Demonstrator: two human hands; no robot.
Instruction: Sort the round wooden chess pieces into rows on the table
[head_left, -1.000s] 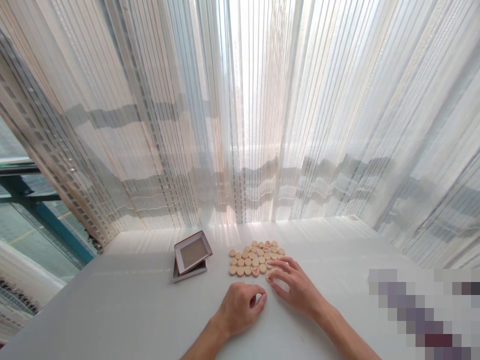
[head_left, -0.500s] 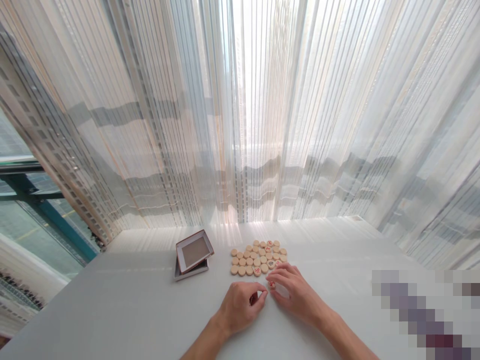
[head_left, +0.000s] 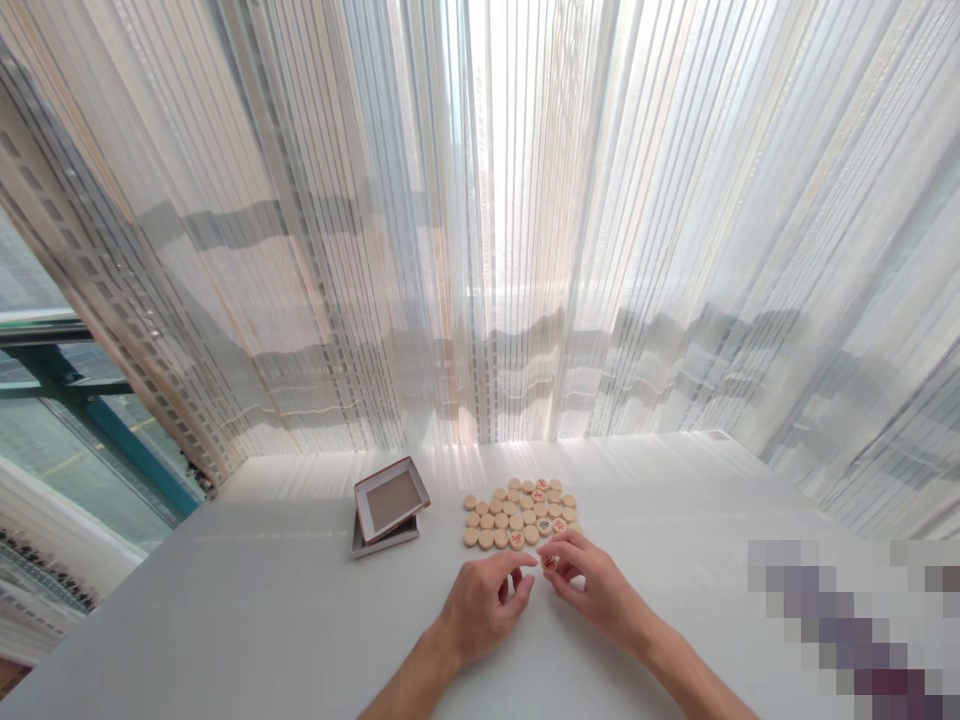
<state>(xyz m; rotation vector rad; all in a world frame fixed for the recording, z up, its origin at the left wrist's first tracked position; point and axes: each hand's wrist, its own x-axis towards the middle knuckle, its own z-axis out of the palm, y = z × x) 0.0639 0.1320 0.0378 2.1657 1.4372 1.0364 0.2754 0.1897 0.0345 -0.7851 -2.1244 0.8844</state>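
Between the thumb and fingers of my right hand [head_left: 592, 578] is a round wooden Chinese chess piece [head_left: 550, 562] with a red character face up. Facing it from the left, my left hand [head_left: 484, 600] is curled, thumb and index finger apart with nothing between them. Just beyond both hands, several more Chinese chess pieces [head_left: 501, 521] lie packed in uneven rows. Most show plain faces. A few have red characters, such as the piece [head_left: 517, 540] in the front row, and another piece [head_left: 544, 525] has a dark character. My right fingers hide part of the cluster's front right.
On the white table [head_left: 262, 600], left of the pieces, a shallow box lid [head_left: 363, 510] rests tilted on a box tray [head_left: 367, 549]. Sheer striped curtains [head_left: 420, 300] hang along the far edge. A blurred patch covers the lower right.
My left thumb and index finger have moved apart. The right hand has shifted slightly right and away from me with the red-marked piece. The view has moved a little.
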